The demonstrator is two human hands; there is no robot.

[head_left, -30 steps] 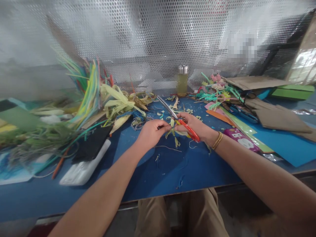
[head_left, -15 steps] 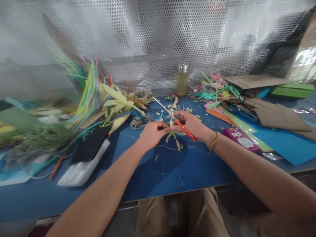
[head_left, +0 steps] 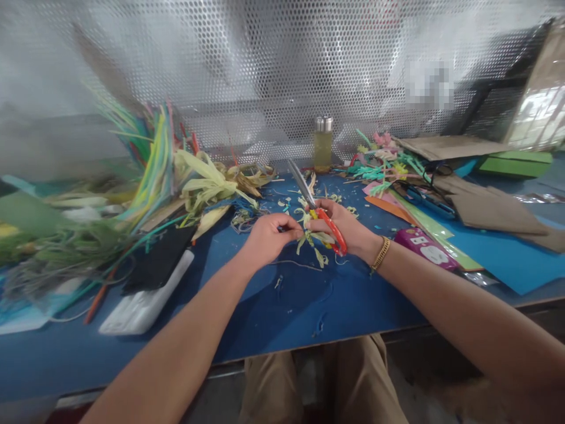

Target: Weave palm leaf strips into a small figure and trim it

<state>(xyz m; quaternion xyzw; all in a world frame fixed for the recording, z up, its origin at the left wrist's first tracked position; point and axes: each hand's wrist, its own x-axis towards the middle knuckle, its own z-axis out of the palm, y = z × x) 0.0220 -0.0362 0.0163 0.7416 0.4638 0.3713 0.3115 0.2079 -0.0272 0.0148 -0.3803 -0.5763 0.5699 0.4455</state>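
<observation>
My right hand (head_left: pixel 352 227) is closed around a pair of scissors (head_left: pixel 303 187) with red handles, the blades pointing up and away to the left. Between my hands is a small knotted piece of pale green corn husk (head_left: pixel 318 257) with loose strips hanging down. My left hand (head_left: pixel 267 240) pinches the left side of this piece with thumb and forefinger. The scissor blades look closed together and stand above the husk piece. My right fingertips are close to the husk; whether they also grip it is hidden.
Dried husks (head_left: pixel 212 179) and bundled coloured strips (head_left: pixel 154 165) lie to the left, near a black phone-like slab (head_left: pixel 156 259) on a white case. A bottle (head_left: pixel 323 144) stands behind my hands. On the right are a purple packet (head_left: pixel 426 248), coloured paper and cardboard (head_left: pixel 494 206).
The scissors have turned in my right hand, so the red handle loops show and the blade tips sit farther right and higher. My left hand keeps its pinch on the husk piece.
</observation>
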